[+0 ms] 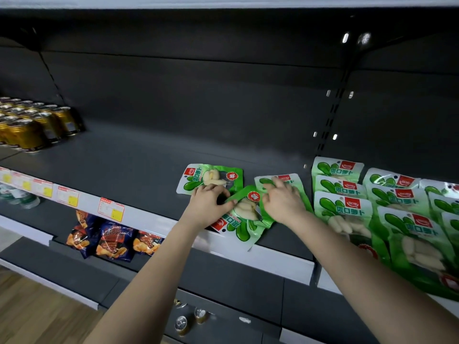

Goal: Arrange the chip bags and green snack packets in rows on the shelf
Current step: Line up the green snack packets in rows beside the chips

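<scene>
Three loose green snack packets lie on the dark grey shelf (139,160) near its front edge. One packet (211,176) lies flat behind my left hand (210,207). My left hand pinches the edge of a tilted middle packet (244,220) that overhangs the shelf lip. My right hand (283,202) rests with curled fingers on a third packet (285,181). To the right, several green packets (345,207) lie in overlapping rows. Dark blue chip bags (114,240) sit on the shelf below.
Gold cans (29,125) stand in a block at the far left of the same shelf. Price tags (110,209) line the shelf's front rail. Water bottles (22,197) and a few can tops (181,322) show on lower shelves. An upright slotted post (330,120) divides the shelf bays.
</scene>
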`<control>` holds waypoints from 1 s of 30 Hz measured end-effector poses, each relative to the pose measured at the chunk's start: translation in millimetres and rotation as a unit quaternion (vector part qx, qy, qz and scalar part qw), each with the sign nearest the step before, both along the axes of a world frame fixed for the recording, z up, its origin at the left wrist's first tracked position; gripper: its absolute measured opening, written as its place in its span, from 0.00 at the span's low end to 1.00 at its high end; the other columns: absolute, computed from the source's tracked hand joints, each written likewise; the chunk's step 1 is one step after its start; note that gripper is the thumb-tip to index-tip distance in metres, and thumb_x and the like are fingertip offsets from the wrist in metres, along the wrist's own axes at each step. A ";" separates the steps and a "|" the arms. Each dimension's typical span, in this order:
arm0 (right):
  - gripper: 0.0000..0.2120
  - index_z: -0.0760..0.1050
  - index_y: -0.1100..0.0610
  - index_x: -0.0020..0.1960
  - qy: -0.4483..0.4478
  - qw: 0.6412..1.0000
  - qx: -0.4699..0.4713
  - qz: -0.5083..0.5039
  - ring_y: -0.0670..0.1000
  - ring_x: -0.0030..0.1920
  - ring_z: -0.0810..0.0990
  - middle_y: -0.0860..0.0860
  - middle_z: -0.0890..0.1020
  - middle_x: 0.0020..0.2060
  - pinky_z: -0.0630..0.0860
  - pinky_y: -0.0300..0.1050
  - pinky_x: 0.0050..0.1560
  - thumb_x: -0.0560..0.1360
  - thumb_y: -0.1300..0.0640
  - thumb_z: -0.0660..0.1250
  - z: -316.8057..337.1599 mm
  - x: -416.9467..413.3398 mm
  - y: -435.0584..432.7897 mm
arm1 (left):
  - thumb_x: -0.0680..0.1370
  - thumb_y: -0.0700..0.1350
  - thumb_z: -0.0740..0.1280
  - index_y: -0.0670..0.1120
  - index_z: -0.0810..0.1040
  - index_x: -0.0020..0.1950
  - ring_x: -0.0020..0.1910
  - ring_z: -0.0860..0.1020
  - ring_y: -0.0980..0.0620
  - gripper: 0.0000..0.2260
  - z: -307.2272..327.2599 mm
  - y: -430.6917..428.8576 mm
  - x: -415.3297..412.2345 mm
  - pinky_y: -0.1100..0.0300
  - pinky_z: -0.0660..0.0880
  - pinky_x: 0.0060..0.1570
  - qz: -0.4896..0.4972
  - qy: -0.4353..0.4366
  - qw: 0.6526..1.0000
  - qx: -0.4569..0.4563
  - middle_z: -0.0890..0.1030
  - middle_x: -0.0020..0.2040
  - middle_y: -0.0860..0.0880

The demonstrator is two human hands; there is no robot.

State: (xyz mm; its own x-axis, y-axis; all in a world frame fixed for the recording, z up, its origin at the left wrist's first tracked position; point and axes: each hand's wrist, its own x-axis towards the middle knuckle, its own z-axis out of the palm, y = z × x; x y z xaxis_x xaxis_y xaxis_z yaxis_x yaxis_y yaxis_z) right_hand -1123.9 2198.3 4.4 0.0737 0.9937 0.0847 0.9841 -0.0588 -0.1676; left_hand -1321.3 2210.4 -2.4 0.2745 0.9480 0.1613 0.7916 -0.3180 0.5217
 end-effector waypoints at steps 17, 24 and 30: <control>0.31 0.40 0.54 0.78 -0.015 0.993 -0.108 -0.053 0.61 0.76 0.40 0.57 0.41 0.77 0.38 0.62 0.73 0.81 0.41 0.43 -5.8 2.4 20.9 | 0.71 0.65 0.50 0.66 0.66 0.68 0.74 0.53 0.45 0.26 -7.6 4.0 3.0 0.45 0.47 0.73 -0.046 0.090 0.995 -0.020 0.59 0.75 0.56; 0.30 0.43 0.54 0.78 0.000 0.994 -0.080 -0.072 0.61 0.76 0.43 0.57 0.44 0.77 0.39 0.61 0.73 0.82 0.43 0.45 -8.9 3.8 31.6 | 0.70 0.66 0.49 0.66 0.67 0.67 0.74 0.53 0.46 0.26 -10.0 6.5 3.6 0.47 0.47 0.73 -0.041 0.089 0.995 -0.015 0.61 0.75 0.55; 0.29 0.43 0.56 0.78 0.024 0.993 -0.022 -0.115 0.62 0.74 0.50 0.59 0.51 0.76 0.44 0.61 0.73 0.82 0.48 0.47 -13.2 -0.8 37.1 | 0.70 0.66 0.49 0.65 0.67 0.68 0.74 0.53 0.46 0.27 -9.4 6.2 3.2 0.49 0.47 0.72 -0.045 0.087 0.995 -0.012 0.61 0.75 0.54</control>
State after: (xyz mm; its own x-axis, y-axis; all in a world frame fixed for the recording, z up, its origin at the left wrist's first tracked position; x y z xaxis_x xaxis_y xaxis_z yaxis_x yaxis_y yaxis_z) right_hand -1124.7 2235.4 -8.8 0.3022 0.9527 0.0323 0.9347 -0.2895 -0.2060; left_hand -1318.2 2216.6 -11.8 0.3807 0.9212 0.0805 0.8396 -0.3808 0.3874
